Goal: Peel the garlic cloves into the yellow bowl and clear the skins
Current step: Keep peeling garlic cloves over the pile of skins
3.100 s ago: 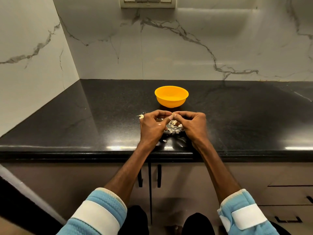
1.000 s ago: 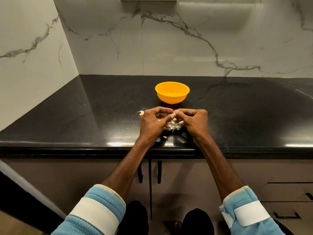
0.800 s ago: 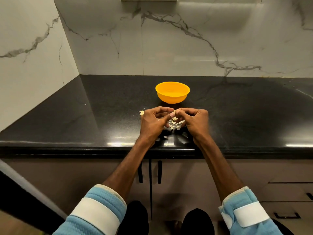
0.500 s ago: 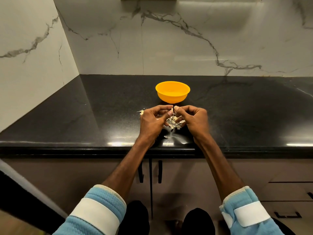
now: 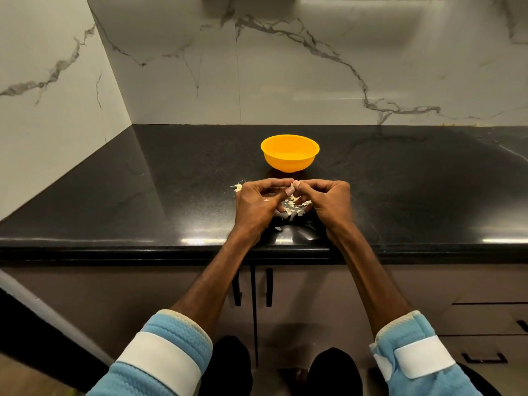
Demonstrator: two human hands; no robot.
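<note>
"Two hands on it?"

"Yes. The left hand and right hand meet fingertip to fingertip, fingers curled, both pinching one small pale garlic clove just above the countertop."

"And the skins?"

"A loose heap of skins lies under the hands (a stray bit sits left of the left hand). The yellow bowl stands just behind, apart from the fingers."

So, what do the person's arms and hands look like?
The left hand and right hand are bare: no gloves, rings or watch seen. The forearms are bare too. The left sleeve and right sleeve are light blue, textured, with a cream edge and a wide white band.
</note>
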